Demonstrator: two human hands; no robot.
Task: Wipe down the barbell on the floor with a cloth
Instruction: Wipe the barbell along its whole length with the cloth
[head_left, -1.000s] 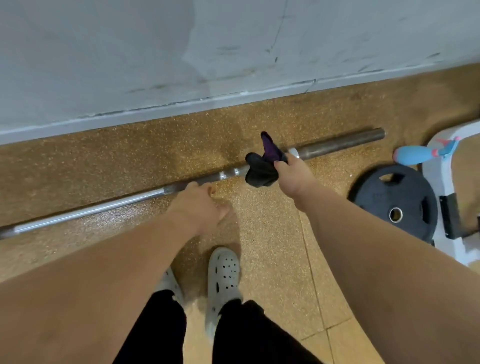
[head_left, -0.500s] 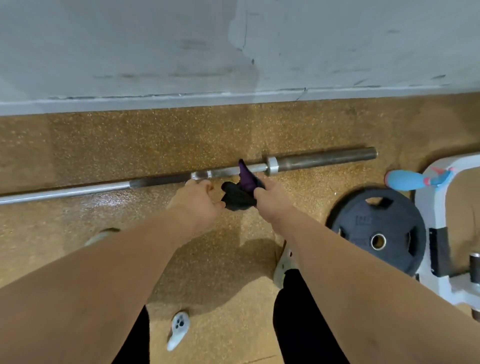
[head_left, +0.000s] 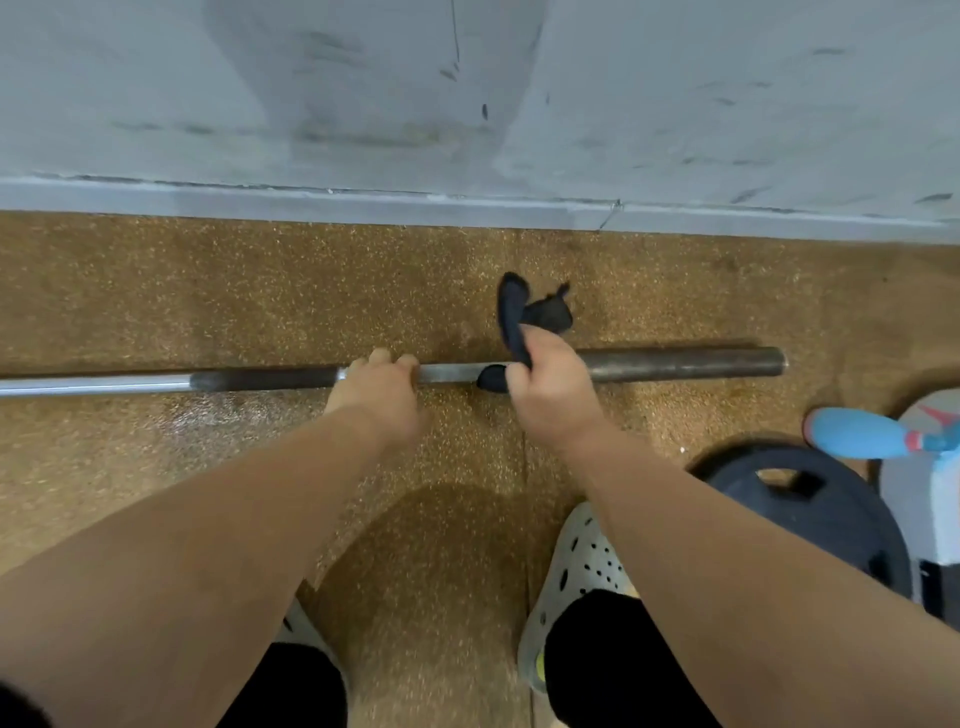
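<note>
The barbell (head_left: 675, 364) lay on the speckled floor (head_left: 208, 291), running left to right near the wall (head_left: 467, 104). The left hand (head_left: 382, 392) curled over the shaft, while the right hand (head_left: 550, 387) gripped a dark cloth (head_left: 519, 317) against the bar just right of it, loose ends sticking up on the far side. A black plate (head_left: 810, 499) lay near right.

Barbell (head_left: 675, 364) and dark cloth (head_left: 514, 312).
Steel bar lies flat along the wall (head_left: 467, 104); cloth bunched over its shaft.
</note>
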